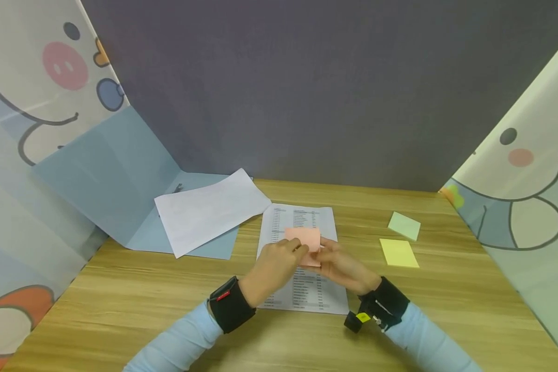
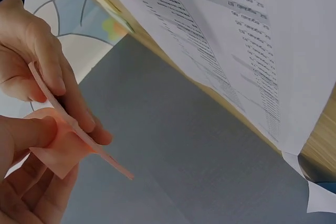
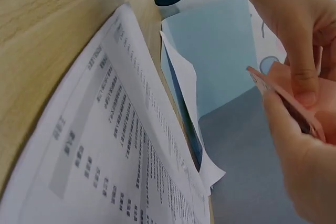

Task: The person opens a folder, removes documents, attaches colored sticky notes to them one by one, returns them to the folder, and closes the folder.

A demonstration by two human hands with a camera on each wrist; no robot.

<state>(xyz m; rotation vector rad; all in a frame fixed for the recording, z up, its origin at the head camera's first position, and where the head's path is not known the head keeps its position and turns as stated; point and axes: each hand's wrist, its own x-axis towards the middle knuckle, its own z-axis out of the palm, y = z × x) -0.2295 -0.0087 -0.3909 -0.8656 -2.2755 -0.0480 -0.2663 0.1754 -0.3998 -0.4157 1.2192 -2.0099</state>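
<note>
A pink sticky note pad [image 1: 310,260] is held above the printed sheet [image 1: 307,294]. My right hand [image 1: 345,266] grips the pad, with the thumb on one face and fingers on the other in the left wrist view. Between thumb and fingers, my left hand [image 1: 275,264] pinches the top sticky note [image 1: 305,237]. That note [image 2: 65,156] bends away from the pad [image 2: 113,162] but still meets it along one part. In the right wrist view, the left thumb presses on the pink paper [image 3: 283,74].
An open light blue folder [image 1: 214,251] stands at the left, its cover leaning on the wall. A blank white sheet [image 1: 209,212] lies across it, touching the printed sheet's corner. On the right lie a green sticky pad [image 1: 404,226] and a yellow one [image 1: 399,253].
</note>
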